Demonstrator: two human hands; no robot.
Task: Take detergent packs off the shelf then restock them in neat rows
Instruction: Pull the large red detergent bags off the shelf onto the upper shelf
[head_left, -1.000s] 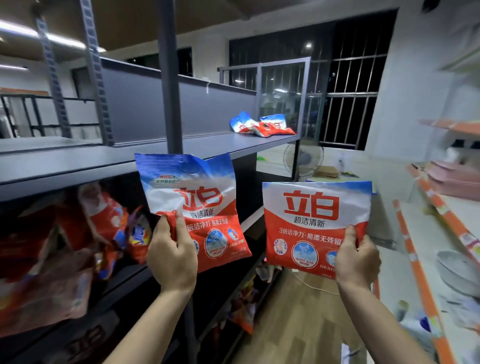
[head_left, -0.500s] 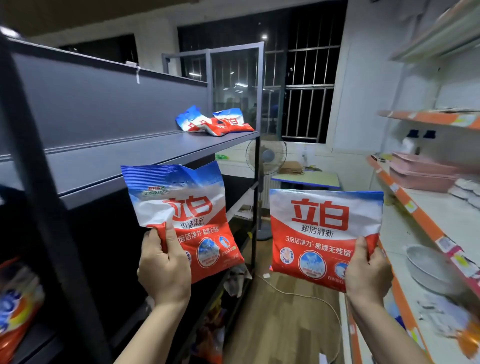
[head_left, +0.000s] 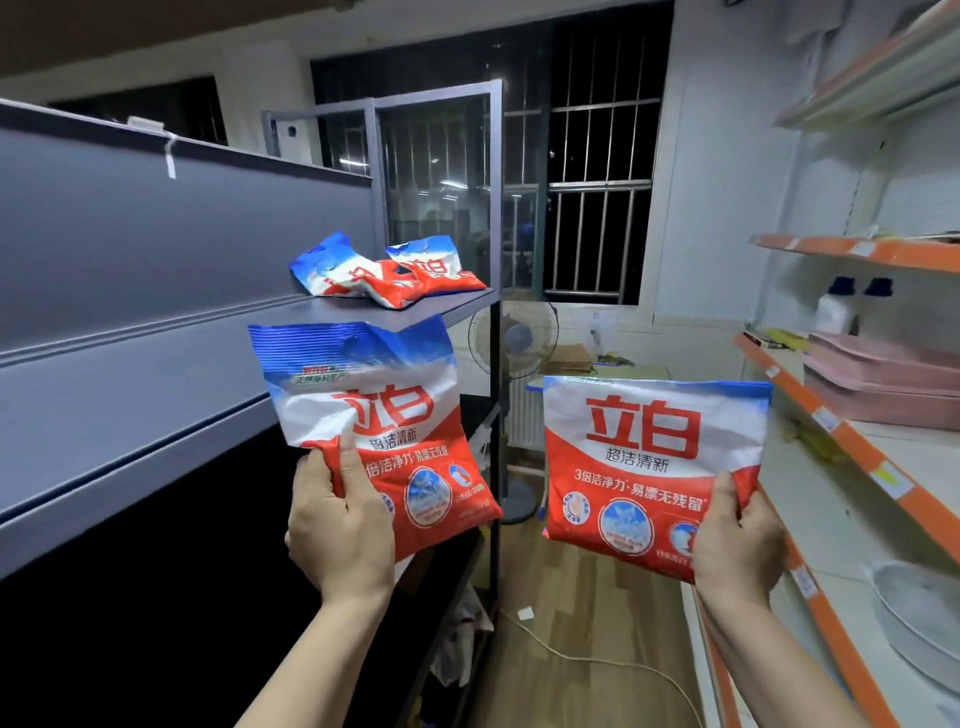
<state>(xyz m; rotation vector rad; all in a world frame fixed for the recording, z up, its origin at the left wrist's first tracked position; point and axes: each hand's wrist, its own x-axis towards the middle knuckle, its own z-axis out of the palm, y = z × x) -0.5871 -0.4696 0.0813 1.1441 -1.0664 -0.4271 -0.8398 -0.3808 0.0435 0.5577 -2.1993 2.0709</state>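
Left hand (head_left: 340, 525) pinches one pack (head_left: 374, 431) by its lower edge; right hand (head_left: 737, 535) pinches a second pack (head_left: 649, 457), both held upright in the aisle. Shelf (head_left: 156, 374) mostly bare; a loose heap (head_left: 387, 270) lies at its far end. Restocking looks barely begun. Upright post (head_left: 496, 364) and fan (head_left: 514, 338) stand nearby.

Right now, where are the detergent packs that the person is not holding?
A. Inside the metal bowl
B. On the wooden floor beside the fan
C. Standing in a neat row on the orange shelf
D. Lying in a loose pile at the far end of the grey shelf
D: the loose packs lie overlapping and tilted at the far end of the grey shelf, while the left hand and right hand each hold one more pack.
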